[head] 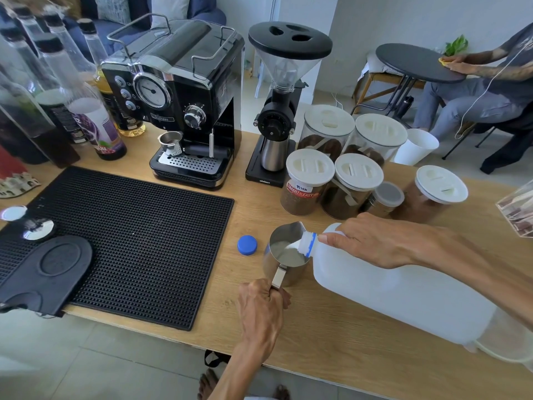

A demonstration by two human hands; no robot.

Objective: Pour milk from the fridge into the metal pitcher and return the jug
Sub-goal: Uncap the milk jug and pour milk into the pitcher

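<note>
1. Head view, right hand (372, 241): fingers curled over the upper shoulder of the milk jug (389, 290) near its neck, gripping; thumb side hidden behind the jug.
2. Left hand (261, 307): fingers closed round the handle of the metal pitcher (284, 255), which stands upright on the wooden counter (346, 342).
3. Key relation: jug tipped almost flat, long axis running from lower right up to the left, open mouth just over the pitcher's rim, milk running in. Pitcher lies directly left of the right-hand fingers.
4. Blue cap (247, 245): on the counter just left of the pitcher; left hand nearer.
5. Obscured: jug base cut off at the frame's right edge; fill level only partly readable; fridge not in view.
</note>
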